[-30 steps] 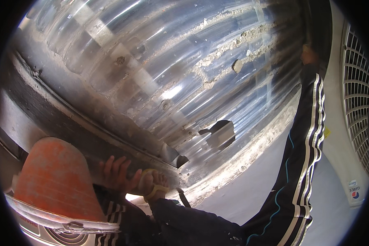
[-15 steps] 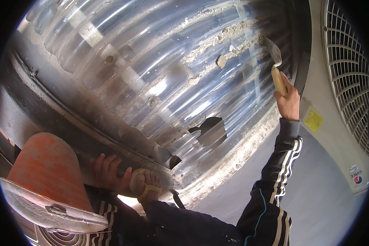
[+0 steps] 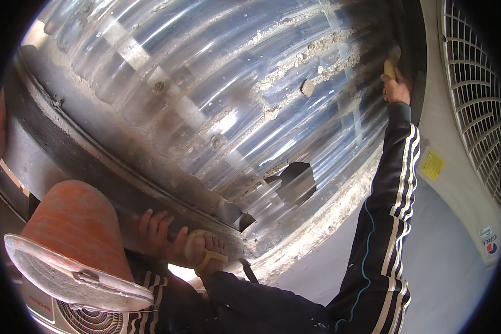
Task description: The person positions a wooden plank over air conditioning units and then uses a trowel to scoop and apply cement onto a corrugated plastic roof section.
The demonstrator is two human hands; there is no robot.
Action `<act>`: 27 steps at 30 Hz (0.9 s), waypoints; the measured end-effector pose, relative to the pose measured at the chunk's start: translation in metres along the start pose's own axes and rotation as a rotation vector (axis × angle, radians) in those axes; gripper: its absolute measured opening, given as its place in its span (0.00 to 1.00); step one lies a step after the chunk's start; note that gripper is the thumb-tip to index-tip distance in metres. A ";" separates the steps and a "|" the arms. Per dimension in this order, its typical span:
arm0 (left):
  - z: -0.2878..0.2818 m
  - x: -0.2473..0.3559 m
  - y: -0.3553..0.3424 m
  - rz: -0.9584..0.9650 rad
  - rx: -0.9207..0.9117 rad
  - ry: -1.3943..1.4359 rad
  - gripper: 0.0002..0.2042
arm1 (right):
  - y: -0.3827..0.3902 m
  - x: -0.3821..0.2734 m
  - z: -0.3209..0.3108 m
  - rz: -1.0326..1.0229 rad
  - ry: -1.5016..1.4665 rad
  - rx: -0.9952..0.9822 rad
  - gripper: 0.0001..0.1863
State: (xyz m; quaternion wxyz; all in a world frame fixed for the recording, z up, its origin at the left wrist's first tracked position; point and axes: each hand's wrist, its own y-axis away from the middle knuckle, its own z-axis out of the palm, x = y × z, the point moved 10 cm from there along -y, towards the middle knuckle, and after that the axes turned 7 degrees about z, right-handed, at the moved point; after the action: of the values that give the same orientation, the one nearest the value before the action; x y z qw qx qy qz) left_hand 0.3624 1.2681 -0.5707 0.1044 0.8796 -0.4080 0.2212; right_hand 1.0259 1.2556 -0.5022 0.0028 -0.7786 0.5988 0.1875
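Observation:
My right arm reaches far toward the upper right. My right hand is closed round the wooden handle of a trowel. Its blade lies in shadow by the dark edge of the corrugated clear sheeting; whether it touches is unclear. Crumbly mortar runs along the sheet's grooves, with a loose lump to the left of the trowel. At the lower left my left hand has its fingers spread and holds nothing visible, beside a sandalled foot and a dark ledge.
An orange bucket with a mortar-crusted rim stands at the lower left. Near the sheet's lower edge is a dark, jagged hole-like patch. An air-conditioner unit with a grille is at the right; another fan unit shows below the bucket.
My right hand has moved up and slightly right with the trowel, into the shaded edge of the sheeting. The arm is stretched further. My left hand stays beside the foot.

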 end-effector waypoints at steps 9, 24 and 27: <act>-0.008 0.005 -0.012 0.072 0.039 -0.038 0.17 | 0.146 0.003 0.003 -0.179 0.150 -0.065 0.33; -0.004 0.011 -0.010 0.105 0.024 0.019 0.15 | 0.102 -0.020 -0.026 -0.273 0.237 0.219 0.29; -0.005 0.007 -0.007 0.079 0.005 0.015 0.15 | 0.119 -0.020 -0.003 -0.231 0.210 0.091 0.30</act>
State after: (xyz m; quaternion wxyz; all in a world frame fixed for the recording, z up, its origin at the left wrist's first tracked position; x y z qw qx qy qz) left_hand 0.3706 1.2698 -0.5631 0.0963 0.8614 -0.4412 0.2327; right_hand 0.9110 1.2401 -0.4671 -0.0029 -0.8568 0.5100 0.0761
